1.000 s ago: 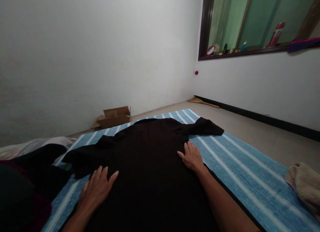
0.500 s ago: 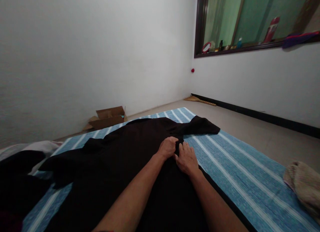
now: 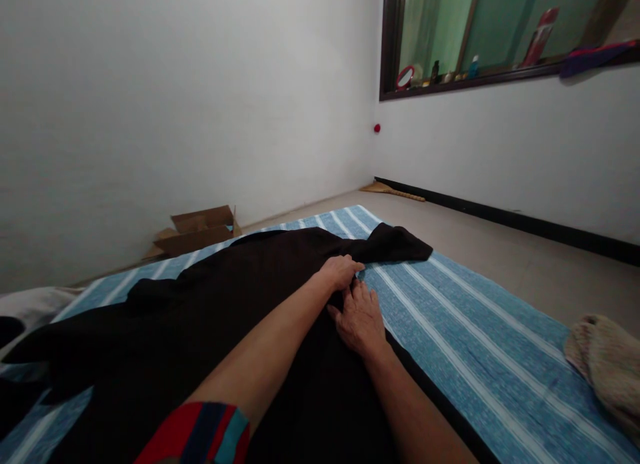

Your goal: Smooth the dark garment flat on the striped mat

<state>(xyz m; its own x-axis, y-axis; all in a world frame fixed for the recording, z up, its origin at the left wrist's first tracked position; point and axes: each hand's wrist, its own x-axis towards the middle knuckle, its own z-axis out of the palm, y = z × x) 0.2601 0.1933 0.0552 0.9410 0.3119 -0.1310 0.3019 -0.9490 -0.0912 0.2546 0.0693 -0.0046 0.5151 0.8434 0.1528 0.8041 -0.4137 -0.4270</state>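
Observation:
A black short-sleeved garment (image 3: 215,304) lies spread over a blue-and-white striped sheet (image 3: 460,331), one sleeve reaching out at the far right. My left hand (image 3: 343,272) is at the garment's right edge, just below that sleeve, its fingers closed on the cloth. Right beside it and a little nearer to me, my right hand (image 3: 361,317) rests flat on the same edge with its fingers stretched out. The cloth under both palms is hidden.
An open cardboard box (image 3: 200,231) stands by the wall beyond the sheet. A hand broom (image 3: 393,191) lies on the floor at the far corner. Beige fabric (image 3: 605,364) is bunched at the right. Bottles and a round mirror (image 3: 405,77) line the window sill.
My left hand has moved slightly up and forward along the garment's edge, and a striped sleeve now shows on that arm. The right hand stays close beside it. The camera view has shifted.

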